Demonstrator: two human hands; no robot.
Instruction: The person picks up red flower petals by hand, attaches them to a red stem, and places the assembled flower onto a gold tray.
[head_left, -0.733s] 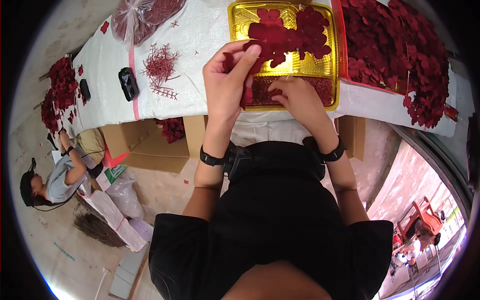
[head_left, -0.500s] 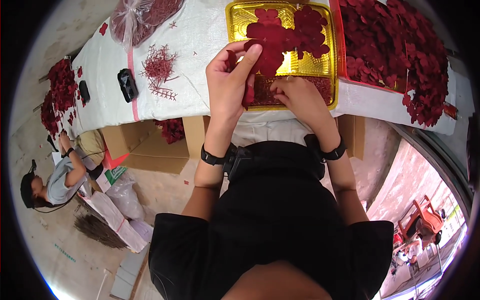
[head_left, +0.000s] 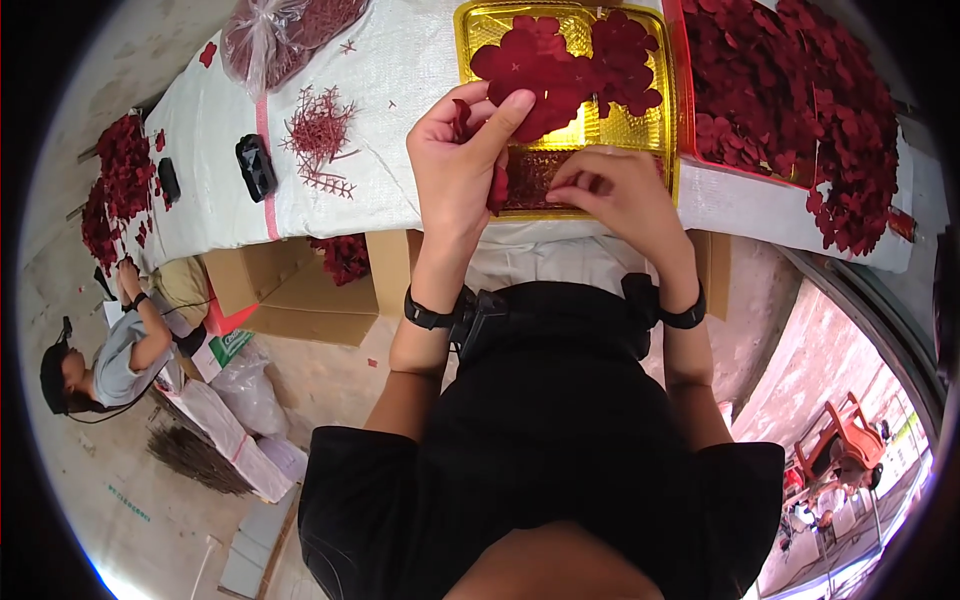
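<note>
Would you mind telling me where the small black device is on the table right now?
In the head view, the small black device lies on the white table cover, to the left of the left hand, beside a loose bunch of red stems.

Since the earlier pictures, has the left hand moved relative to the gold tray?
Hardly. The left hand still holds red petals at the gold tray's near left corner; any shift is too small to tell.

Single head-worn fisheye view, looking steeply down, close over table point(head_left: 380, 150)
</note>
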